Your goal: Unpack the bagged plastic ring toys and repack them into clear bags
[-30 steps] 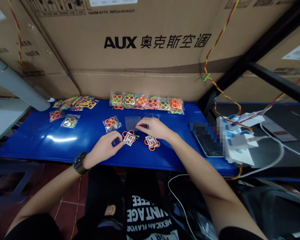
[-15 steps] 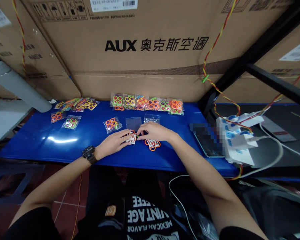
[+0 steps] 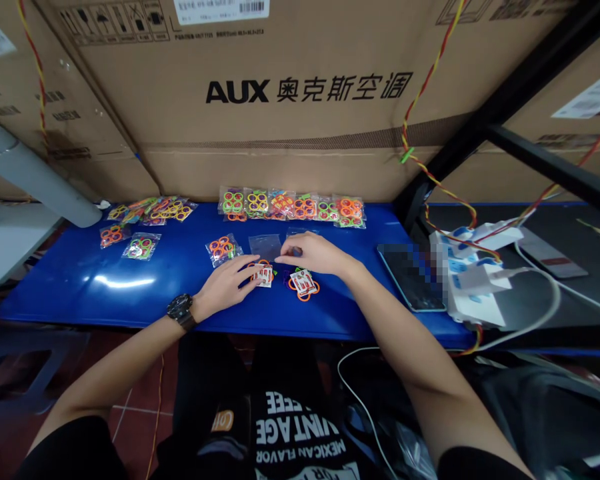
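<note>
Your open left hand (image 3: 224, 287) touches the printed card (image 3: 265, 276), probably light, best held by edges; whether your right hand (image 3: 314, 255) grips, I cannot tell.

Packets (image 3: 350, 212) behind cards (image 3: 303, 284), phone (image 3: 407, 277) right

A large brown AUX air-conditioner carton (image 3: 310, 127) is standing like a wall behind a blue tabletop (image 3: 320, 317), whose glossy surface is reflecting a white streak of light (image 3: 123, 283). A black metal frame (image 3: 545, 160) is slanting at right. Reddish floor tiles (image 3: 143, 393) are showing below, near a plastic stool (image 3: 60, 360).
</note>
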A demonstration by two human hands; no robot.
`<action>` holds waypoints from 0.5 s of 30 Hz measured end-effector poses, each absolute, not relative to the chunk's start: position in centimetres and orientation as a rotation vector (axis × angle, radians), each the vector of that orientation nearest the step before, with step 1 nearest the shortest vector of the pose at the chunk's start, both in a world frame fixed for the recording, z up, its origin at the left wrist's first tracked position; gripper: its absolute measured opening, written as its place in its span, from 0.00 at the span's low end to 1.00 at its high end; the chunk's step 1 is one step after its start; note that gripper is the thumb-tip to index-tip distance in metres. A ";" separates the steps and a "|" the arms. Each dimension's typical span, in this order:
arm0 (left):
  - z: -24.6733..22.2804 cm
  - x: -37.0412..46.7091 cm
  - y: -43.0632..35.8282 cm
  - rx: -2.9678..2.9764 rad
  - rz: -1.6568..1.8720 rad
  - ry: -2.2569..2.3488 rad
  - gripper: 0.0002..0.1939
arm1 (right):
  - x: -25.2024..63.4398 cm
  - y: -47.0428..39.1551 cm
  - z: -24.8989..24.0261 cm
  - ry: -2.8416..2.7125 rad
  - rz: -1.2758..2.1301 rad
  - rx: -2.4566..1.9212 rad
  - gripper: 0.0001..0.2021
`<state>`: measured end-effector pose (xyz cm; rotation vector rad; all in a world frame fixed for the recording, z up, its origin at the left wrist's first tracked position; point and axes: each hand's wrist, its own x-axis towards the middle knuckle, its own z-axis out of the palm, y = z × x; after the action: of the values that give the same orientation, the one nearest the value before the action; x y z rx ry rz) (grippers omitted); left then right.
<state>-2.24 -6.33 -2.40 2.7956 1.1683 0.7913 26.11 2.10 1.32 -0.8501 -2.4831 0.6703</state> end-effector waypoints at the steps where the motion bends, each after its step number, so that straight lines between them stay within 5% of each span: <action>1: -2.3 -2.3 -6.2 2.776 0.778 1.208 0.17 | 26.2 2.1 1.6 -2.464 0.686 -0.848 0.17; 9: -2.3 -2.2 -5.0 2.804 0.329 1.116 0.40 | 26.9 -2.4 1.4 -2.535 0.377 -0.961 0.16; 15: -2.7 -1.4 -4.1 2.811 0.231 1.118 0.43 | 26.9 -6.4 -2.8 -2.348 0.310 -1.071 0.15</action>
<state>-1.43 -4.11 -2.66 2.8113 1.1177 0.2308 26.92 -6.43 -2.76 -1.0708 -2.3481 0.3096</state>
